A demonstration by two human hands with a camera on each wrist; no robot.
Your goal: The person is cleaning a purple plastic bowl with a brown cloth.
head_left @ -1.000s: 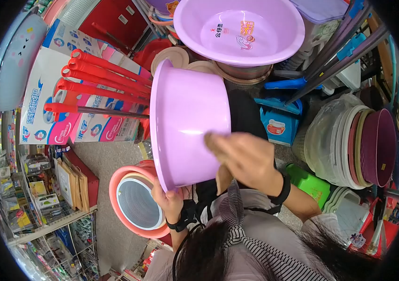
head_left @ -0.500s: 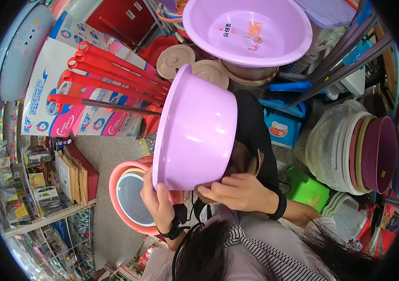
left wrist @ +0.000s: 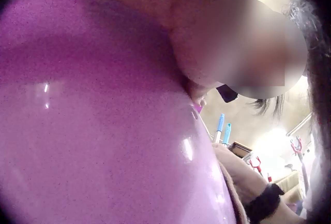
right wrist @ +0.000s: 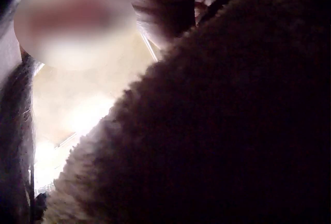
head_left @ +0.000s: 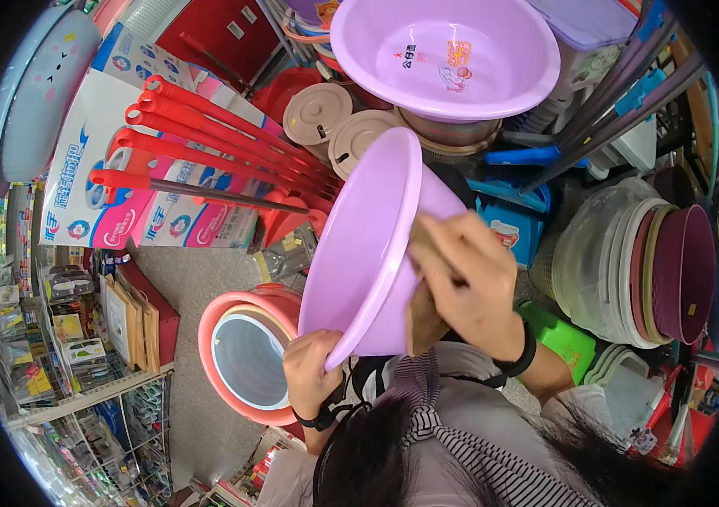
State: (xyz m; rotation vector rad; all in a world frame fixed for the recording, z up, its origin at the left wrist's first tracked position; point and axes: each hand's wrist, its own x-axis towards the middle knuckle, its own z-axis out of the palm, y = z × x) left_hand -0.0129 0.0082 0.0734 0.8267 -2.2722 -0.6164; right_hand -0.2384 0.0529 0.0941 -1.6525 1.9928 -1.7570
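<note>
A light purple plastic basin is held tilted on its side in front of the person, with its mouth facing left and some of its inside showing. At the lower edge, my left hand grips the rim, fingers curled over it. My right hand holds a brown cloth against the basin's outer wall. Fuzzy pile of that cloth fills much of the right wrist view. The basin's glossy wall takes up most of the left wrist view, with the right hand at its far edge.
Another purple basin sits on stacked goods ahead. Red mop handles lean from the left by printed boxes. A pink tub stands on the floor, lower left. Stacked bins and a green stool lie right.
The basin has turned and shifted right, so its inside now shows. My right hand, with the cloth, has moved up from the basin's lower edge onto its outer wall. The left hand stays on the rim.
</note>
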